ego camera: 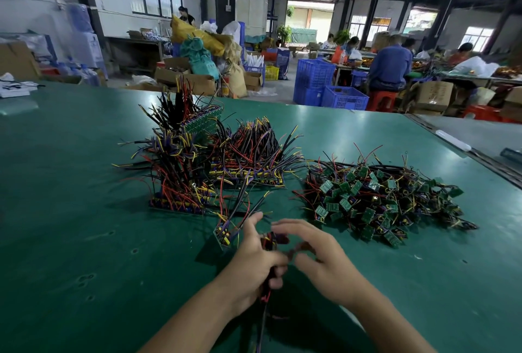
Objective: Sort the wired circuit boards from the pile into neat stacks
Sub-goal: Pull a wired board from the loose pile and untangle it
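Note:
A loose pile of small green wired circuit boards [381, 200] lies on the green table [70, 211] at right. Neat stacks of boards with upright black, red and yellow wires [180, 172] stand at centre left, with a second stack [248, 155] behind. A short row of boards [223, 235] lies just left of my hands. My left hand [254, 265] grips a wired board [271, 242], whose wires trail down toward me. My right hand [313, 254] pinches the same blurred board from the right.
The table's right edge [466, 149] has a white tube lying near it. Beyond the far edge are blue crates [327, 84], cardboard boxes, sacks and several seated people at other benches.

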Action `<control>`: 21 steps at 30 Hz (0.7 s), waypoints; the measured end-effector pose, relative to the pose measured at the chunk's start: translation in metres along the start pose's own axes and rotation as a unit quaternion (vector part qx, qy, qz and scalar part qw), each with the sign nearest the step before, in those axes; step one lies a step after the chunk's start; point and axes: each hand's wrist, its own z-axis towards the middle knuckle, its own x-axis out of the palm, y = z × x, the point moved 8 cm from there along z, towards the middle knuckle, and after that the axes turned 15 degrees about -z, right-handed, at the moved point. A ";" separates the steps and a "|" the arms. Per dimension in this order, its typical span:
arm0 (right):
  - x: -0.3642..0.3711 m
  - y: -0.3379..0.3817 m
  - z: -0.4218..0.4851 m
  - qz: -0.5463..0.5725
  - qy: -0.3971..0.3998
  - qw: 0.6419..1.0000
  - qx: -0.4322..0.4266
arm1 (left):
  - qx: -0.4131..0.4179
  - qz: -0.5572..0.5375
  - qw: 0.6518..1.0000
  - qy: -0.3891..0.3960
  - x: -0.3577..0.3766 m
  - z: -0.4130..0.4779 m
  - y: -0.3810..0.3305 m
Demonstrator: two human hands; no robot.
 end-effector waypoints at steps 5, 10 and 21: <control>0.011 -0.010 -0.001 0.016 0.085 0.994 0.067 | -0.032 0.096 0.993 0.069 0.012 -0.009 0.006; 0.027 -0.016 -0.009 0.136 0.177 0.965 0.134 | -0.059 0.126 0.981 0.139 0.023 -0.019 0.009; 0.019 -0.035 -0.013 0.384 0.183 0.876 0.227 | -0.099 0.066 0.981 0.156 0.018 -0.014 0.010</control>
